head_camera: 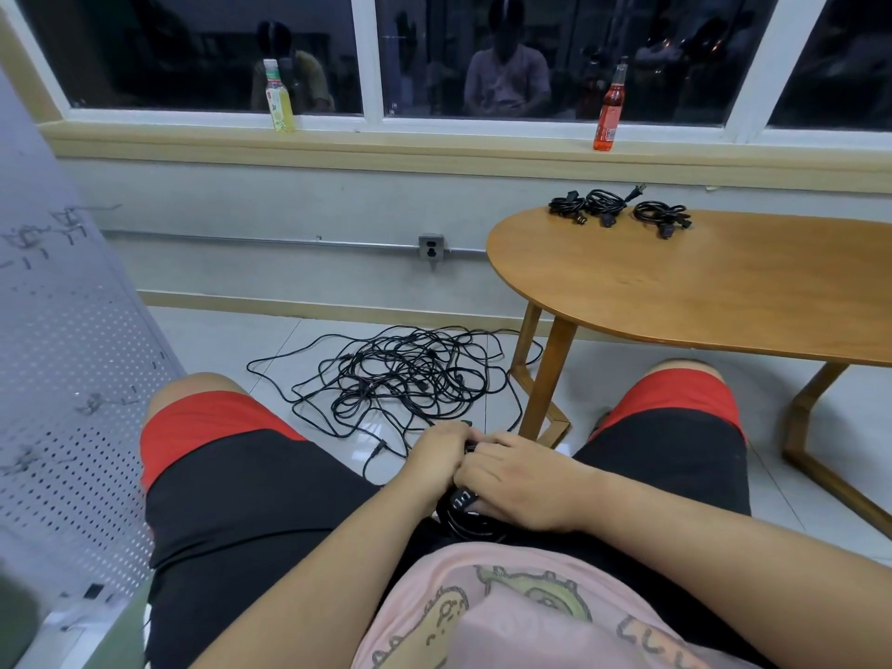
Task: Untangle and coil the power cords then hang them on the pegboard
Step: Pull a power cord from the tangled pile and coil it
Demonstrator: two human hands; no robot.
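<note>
Grey pegboard [72, 379] fills the left of the frame, and the left hand [441, 451] is the nearer to it. At centre the tangle [400, 374] sprawls on the floor, just above the hands. Both hands curl round a black coil [463, 519] in the lap, right hand [521, 480] on top. Upper right, three bundles [620, 210] lie on the table [700, 292].

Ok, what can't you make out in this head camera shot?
All in the head view:
- Cord coil in the lap: mostly covered by the left hand and right hand.
- Tangled cords on the floor: too knotted to count.
- Pegboard: cut off by the left edge, hooks blurred.
- Labels on the yellow bottle and red bottle: too small to read.
</note>
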